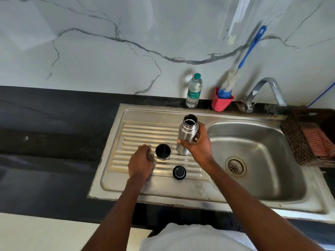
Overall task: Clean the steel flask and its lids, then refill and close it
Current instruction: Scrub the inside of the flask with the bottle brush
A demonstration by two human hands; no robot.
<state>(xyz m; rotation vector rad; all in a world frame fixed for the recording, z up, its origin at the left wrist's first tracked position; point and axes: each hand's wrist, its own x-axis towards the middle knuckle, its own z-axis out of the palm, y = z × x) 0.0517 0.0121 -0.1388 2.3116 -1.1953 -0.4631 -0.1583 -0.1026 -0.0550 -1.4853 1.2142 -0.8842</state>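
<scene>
The steel flask (186, 133) stands upright on the ribbed drainboard (137, 131), its mouth uncovered. My right hand (197, 144) grips its body from the right side. The cup lid (163, 151), steel outside and black inside, sits mouth up just left of the flask. My left hand (141, 162) rests on the drainboard right beside that cup lid, fingers curled, holding nothing. The black inner stopper (179, 172) lies nearer to me on the drainboard, apart from both hands.
The sink basin (262, 142) with its drain lies right of the drainboard, under a steel tap (266, 91). At the back stand a plastic water bottle (194, 91) and a red holder (221, 102) with a blue-handled bottle brush (243, 57). A woven basket (306, 142) holding a cloth sits far right.
</scene>
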